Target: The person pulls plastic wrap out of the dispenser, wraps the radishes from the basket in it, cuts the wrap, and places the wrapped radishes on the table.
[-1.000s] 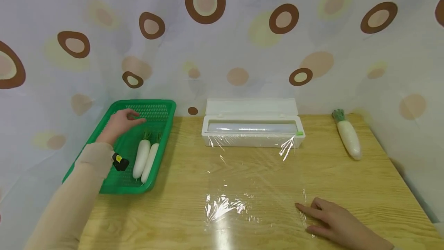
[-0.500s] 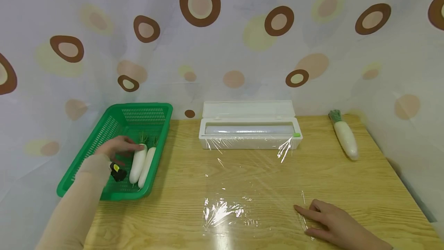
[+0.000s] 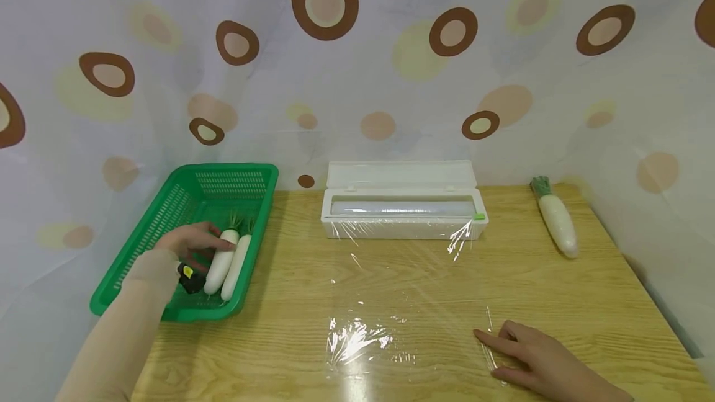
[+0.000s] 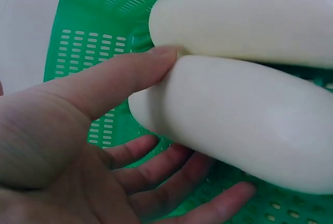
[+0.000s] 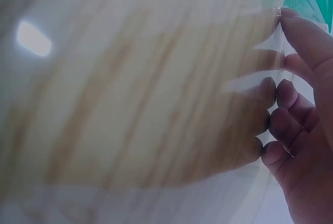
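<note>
Left hand (image 3: 192, 241), half-closed round the radish (image 3: 219, 273), should lift level while the right hand (image 3: 530, 352), loosely spread, steadies the film (image 3: 357, 337).

Cream sleeve (image 3: 114, 334), black block (image 3: 193, 283), bare left hand (image 3: 188, 239) and right hand (image 3: 530, 352).
On the scene's left, the sleeve is plain, pale cream cloth with no pattern; it runs smooth along the forearm and bunches softly at the cuff (image 3: 152, 263), which ends at the wrist. Beside the cuff, on its right, sits the small, dark, angular block, with a bright yellow mark (image 3: 188, 271) near its far edge. Fine creases line the left palm.
</note>
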Demonstrator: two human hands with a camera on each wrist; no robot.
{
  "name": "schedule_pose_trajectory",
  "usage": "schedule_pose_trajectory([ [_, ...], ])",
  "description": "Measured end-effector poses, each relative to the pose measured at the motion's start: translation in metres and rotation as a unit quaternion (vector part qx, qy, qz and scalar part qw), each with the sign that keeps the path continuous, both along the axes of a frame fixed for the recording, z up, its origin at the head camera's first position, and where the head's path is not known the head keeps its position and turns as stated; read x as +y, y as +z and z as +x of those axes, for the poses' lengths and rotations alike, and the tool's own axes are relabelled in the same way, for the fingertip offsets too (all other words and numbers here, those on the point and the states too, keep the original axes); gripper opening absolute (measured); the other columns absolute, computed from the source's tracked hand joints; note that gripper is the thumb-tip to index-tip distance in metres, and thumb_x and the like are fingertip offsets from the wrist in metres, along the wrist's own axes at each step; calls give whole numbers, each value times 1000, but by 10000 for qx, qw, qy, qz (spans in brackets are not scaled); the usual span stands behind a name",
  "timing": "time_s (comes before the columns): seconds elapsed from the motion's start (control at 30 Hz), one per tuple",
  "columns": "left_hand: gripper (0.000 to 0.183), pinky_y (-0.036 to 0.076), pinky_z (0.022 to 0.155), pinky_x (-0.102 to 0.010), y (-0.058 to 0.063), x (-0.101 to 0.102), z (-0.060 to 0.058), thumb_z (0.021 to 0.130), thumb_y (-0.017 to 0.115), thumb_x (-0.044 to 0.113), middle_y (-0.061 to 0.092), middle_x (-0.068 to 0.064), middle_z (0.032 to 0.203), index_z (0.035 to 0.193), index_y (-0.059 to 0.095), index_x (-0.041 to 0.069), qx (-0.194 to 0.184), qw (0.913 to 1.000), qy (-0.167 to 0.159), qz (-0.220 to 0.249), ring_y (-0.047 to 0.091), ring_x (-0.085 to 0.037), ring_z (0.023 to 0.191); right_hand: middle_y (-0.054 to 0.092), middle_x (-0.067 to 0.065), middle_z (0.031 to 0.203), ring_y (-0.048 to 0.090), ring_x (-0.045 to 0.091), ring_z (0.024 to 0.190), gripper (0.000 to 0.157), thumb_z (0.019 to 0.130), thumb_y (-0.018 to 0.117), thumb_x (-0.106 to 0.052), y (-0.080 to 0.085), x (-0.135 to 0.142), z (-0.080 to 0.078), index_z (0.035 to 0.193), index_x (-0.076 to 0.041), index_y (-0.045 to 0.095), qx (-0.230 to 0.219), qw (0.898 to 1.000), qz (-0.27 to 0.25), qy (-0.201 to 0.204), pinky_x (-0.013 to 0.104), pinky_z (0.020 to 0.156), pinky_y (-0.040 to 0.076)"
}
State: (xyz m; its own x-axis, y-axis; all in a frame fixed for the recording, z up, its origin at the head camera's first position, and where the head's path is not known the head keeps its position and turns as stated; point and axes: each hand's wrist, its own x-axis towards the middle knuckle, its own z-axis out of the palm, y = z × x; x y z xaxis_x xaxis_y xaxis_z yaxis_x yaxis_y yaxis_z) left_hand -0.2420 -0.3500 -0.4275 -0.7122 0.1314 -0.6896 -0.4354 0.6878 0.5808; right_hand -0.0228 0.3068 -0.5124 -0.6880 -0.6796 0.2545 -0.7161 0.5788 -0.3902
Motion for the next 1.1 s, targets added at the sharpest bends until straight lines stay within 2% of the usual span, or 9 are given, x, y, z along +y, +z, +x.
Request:
schedule_pose_trajectory([
  [0.13,75,61,81,-52,-1,-2,0,101,66,30,43,-35,139,147,26,-13,262,9997,16,-30,54,-49,123,45,-24,97,34,-12,75,62,88,84,-28,-1,1,-1,143,-10,64,123,9999,-47,52,6,64,29],
  [0.33,77,58,86,-55,-2,-6,1,103,61,31,44,-36,139,153,22,-12,630,9980,79,-59,54,-47,121,46,-23,97,31,-13,75,63,86,86,-27,-4,2,-3,143,-9,64,318,9992,-135,189,5,65,27],
  [0.47,77,55,90,-58,-1,-6,-1,105,59,33,41,-36,142,155,21,-11,935,9952,286,-7,53,-47,123,45,-24,97,31,-13,75,63,87,85,-28,-5,2,-2,144,-10,64,240,9996,-75,115,6,64,28],
  [0.57,78,54,94,-60,2,-6,-3,105,58,33,35,-38,147,156,19,-11,1231,9906,596,85,50,-50,128,44,-25,97,32,-13,74,62,88,84,-28,-5,2,-1,144,-11,64,178,9998,-3,14,6,63,29],
  [0.73,82,55,93,-58,13,0,1,106,58,37,30,-40,154,159,16,-10,1839,9774,1026,193,46,-52,134,43,-26,96,31,-13,73,62,88,84,-28,-4,2,0,144,-12,64,142,9999,33,-24,6,64,29],
  [0.93,80,59,77,-39,36,12,15,104,61,40,42,-38,149,158,23,-5,2696,9528,1355,322,53,-48,128,44,-25,97,32,-12,74,64,86,86,-27,-4,1,-1,144,-12,64,196,9998,-29,18,5,64,28],
  [1.0,79,58,73,-33,45,17,21,104,62,41,45,-35,146,158,24,-1,2940,9436,1463,417,57,-40,120,44,-25,97,32,-12,73,64,85,87,-27,-4,1,-2,143,-11,64,211,9998,-48,7,5,63,28],
  [1.1,78,57,71,-27,58,25,31,102,64,42,50,-26,141,158,27,4,3284,9291,1611,544,60,-21,109,45,-25,98,32,-12,74,64,86,86,-27,-4,1,-2,144,-12,64,209,9998,-42,-9,6,63,28],
])
